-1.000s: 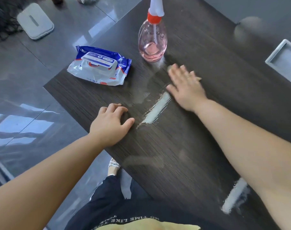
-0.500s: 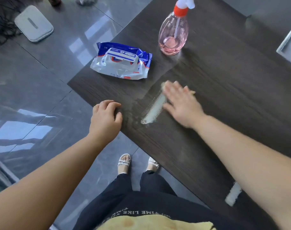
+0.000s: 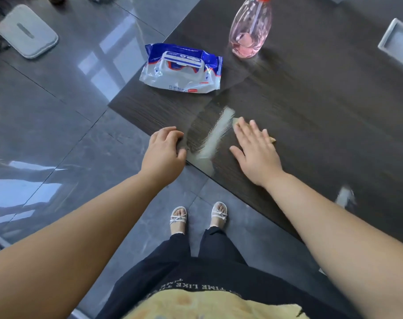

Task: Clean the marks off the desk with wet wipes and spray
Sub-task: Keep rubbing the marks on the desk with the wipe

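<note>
A whitish mark (image 3: 215, 134) streaks the dark desk (image 3: 311, 111) edge.

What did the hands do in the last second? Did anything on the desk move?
The right hand, flat on the wipe, slid back toward the person along the right side of the white streak. Nothing was picked up or let go. The left hand stays resting at the desk edge, and the wipes pack, spray bottle and second mark have not moved.
</note>
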Motion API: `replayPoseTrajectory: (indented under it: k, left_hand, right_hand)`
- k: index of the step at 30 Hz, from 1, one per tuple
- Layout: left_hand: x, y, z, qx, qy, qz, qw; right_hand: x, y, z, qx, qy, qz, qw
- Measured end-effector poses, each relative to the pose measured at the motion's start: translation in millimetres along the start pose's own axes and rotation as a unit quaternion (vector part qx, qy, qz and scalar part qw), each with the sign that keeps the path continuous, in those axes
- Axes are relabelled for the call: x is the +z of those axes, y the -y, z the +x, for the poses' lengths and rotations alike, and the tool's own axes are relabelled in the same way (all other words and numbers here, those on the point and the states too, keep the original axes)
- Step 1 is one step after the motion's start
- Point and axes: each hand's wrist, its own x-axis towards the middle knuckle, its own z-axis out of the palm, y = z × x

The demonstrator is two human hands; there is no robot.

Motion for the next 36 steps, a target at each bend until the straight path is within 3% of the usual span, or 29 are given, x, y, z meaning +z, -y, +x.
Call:
replayPoseTrajectory:
  k: [3,6,9,13,17,19,21,24,27,29,31,33,34,36]
  left_hand:
    - [5,-4,-4,0.002,-0.014,-0.002,1.0]
    - [11,-10,-10,0.013,-0.015,-0.006,1.0]
    - [17,-14,-14,0.03,-0.008,-0.01,0.999]
    - [28,-25,-18,0.073,0.024,0.006,0.997]
    - [39,-40,-24,0.113,0.045,0.014,0.992]
    - [44,-48,-27,0.128,0.051,0.02,0.99]
    - [48,-56,-30,0.137,0.058,0.025,0.989]
    - [53,-66,-34,0.142,0.064,0.031,0.987]
    - [64,-79,-40,0.159,0.079,0.047,0.983]
    - [74,-90,-44,0.175,0.093,0.058,0.978]
    - [86,-107,-51,0.192,0.108,0.065,0.973]
    - [98,-123,-58,0.208,0.127,0.079,0.967]
    - [103,-129,-61,0.214,0.134,0.086,0.964]
    - [113,-139,-64,0.223,0.139,0.102,0.959]
  right_hand:
    - [7,44,7,0.088,-0.033,0.024,0.995]
    - [28,89,-16,0.0,-0.007,-0.011,1.0]
    - [46,78,-58,-0.026,-0.008,-0.041,0.999]
    - [55,12,-127,0.109,-0.032,-0.014,0.993]
    - [49,11,-128,0.317,-0.041,0.05,0.946]
    - [45,44,-102,0.288,-0.064,0.064,0.953]
    - [46,76,-85,0.193,-0.04,0.049,0.979]
    - [49,68,-101,0.102,-0.031,0.027,0.994]
    - [60,-4,-154,0.148,-0.045,0.033,0.987]
    - [58,-61,-192,0.308,-0.041,0.083,0.947]
    - [50,-99,-209,0.485,-0.05,0.134,0.862]
    - [45,-100,-196,0.556,-0.065,0.165,0.812]
    - [43,-88,-182,0.535,-0.068,0.167,0.826]
    - [46,-55,-163,0.393,-0.059,0.145,0.906]
